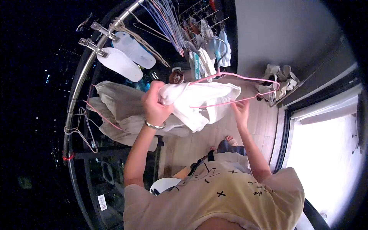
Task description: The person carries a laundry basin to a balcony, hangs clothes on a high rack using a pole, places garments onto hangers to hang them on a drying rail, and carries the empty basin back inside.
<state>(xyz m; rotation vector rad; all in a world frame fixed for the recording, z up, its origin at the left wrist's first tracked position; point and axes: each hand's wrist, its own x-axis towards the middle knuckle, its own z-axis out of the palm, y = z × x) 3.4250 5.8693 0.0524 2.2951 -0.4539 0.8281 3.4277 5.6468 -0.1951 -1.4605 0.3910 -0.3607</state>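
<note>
A pink hanger (264, 79) is held out in front of me, with a white garment (195, 115) over its left part. My left hand (156, 100) is closed round the bunched white cloth at the hanger's left end. Under the lower bar, right of the middle, my right hand (240, 109) has its fingers against the hanger. The hanger's right end sticks out bare past that hand, and its hook points up.
A curved metal rail (82, 73) on the left carries clipped white insoles (119, 63), empty hangers (81, 132) and light clothes (119, 103). Small items hang from a rack (205, 19) at the top. A bag (281, 80) stands by the right wall, near a bright doorway (322, 153).
</note>
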